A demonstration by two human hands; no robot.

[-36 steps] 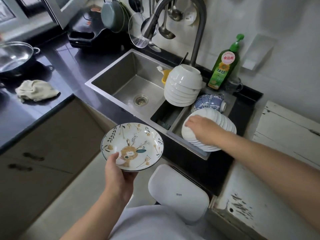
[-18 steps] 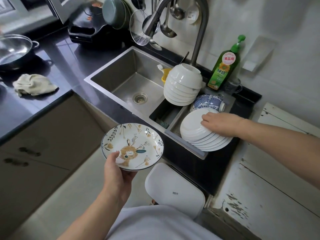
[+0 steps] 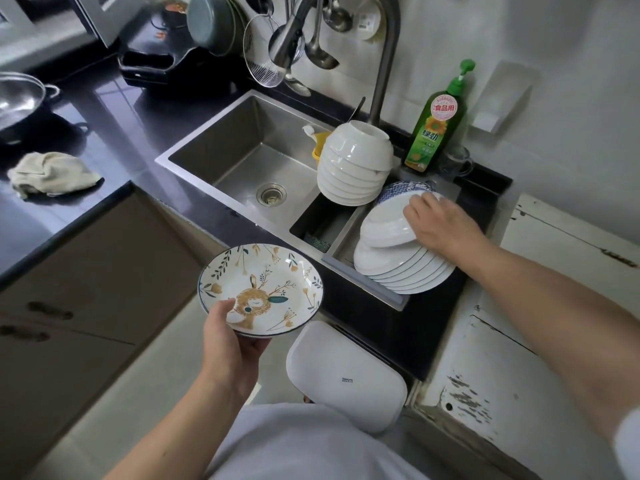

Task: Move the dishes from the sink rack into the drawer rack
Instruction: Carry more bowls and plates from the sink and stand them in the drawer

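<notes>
Under right hand (image 3: pixel 438 225): fingers gripping rim of top plate (image 3: pixel 388 221), tilting it off stack (image 3: pixel 405 268). Left hand (image 3: pixel 228 341) pinching rabbit plate (image 3: pixel 260 289), near its own edge. Risk: either plate slipping, stack toppling.

White plates (image 3: pixel 405 268) stacked tilted in sink rack (image 3: pixel 363 282); rabbit plate (image 3: pixel 260 289) held level

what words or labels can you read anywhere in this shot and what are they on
"食品用": on the round pink sticker at the top of the green dish soap bottle.
"绿劲": large characters on the same bottle's label, below the sunflower picture; the smaller print under them is too small to read.
White bin lid: a small grey logo, too small to read.
No text shows on the rabbit plate.
</notes>
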